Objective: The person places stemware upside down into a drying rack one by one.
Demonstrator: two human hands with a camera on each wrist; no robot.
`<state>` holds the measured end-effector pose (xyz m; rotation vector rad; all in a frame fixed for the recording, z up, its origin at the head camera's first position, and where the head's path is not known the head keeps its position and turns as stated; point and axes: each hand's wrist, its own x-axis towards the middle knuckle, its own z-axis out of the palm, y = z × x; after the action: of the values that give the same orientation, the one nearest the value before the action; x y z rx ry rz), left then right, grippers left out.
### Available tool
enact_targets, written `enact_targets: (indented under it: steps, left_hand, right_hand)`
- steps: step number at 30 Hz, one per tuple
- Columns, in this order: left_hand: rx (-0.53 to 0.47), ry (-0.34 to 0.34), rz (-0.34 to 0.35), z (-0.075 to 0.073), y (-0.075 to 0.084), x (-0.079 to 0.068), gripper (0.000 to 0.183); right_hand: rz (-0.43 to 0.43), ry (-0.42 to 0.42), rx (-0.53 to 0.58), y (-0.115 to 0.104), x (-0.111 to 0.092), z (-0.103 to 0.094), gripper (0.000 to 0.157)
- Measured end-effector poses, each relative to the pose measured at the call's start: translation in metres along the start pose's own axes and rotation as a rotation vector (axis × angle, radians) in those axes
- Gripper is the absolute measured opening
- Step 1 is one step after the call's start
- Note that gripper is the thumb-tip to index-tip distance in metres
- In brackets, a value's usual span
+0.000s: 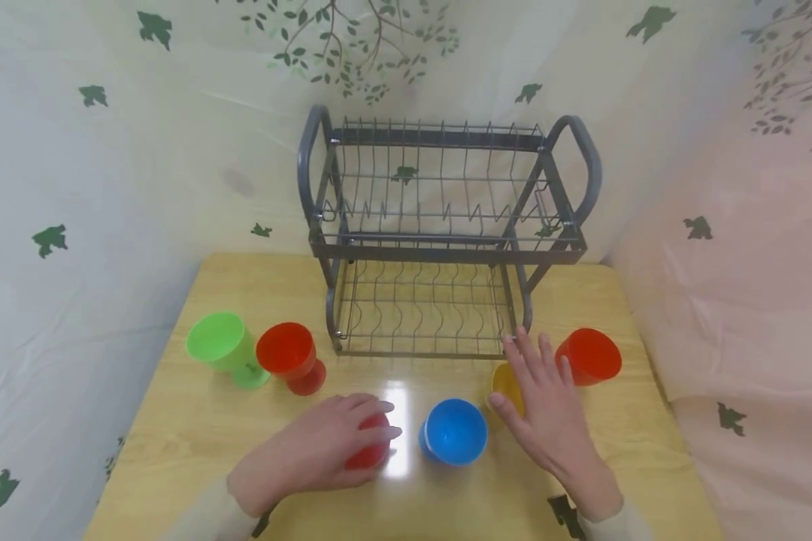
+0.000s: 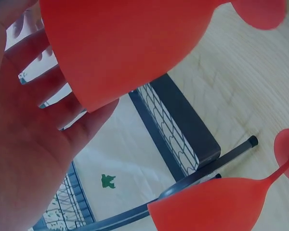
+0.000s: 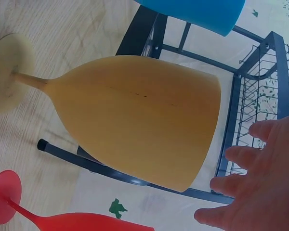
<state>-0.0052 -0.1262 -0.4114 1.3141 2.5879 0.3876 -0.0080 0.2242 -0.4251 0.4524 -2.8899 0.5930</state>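
Left hand: fingers spread loosely over a red goblet (image 1: 368,452), the left hand (image 1: 321,445) reaching from the near side of the table (image 1: 189,443); whether it touches the rim cannot be told.
Right hand: wide, its fingers (image 1: 529,359) splayed, the right hand (image 1: 553,421) poised just beside a yellow goblet (image 3: 135,115).
Centre: a blue goblet (image 1: 455,433) stands upright between the two hands.
Left side: a green goblet (image 1: 218,342) and a second red goblet (image 1: 286,350) stand side by side.
Right side: a third red goblet (image 1: 589,357) stands beyond the right hand.
Behind: a two-tier dark dish rack (image 1: 446,255) against a leaf-patterned backdrop (image 1: 176,158).
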Motion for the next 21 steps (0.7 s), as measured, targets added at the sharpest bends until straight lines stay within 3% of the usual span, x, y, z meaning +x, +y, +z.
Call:
enact_targets:
  steps: [5,9,21]
  left_hand:
    - [-0.005,0.038,-0.009,-0.004,-0.001,-0.005,0.053]
    - [0.015,0.116,-0.004,-0.01,-0.005,-0.009,0.055]
    - [0.07,0.318,-0.073,-0.037,-0.014,-0.021,0.057]
  right_hand:
    - [0.0,-0.002,0.011,-0.002,-0.002,0.0,0.078]
    - [0.001,0.006,0.013,-0.003,-0.002,0.0,0.077]
    - [-0.007,0.038,0.038,-0.006,-0.001,-0.005,0.076]
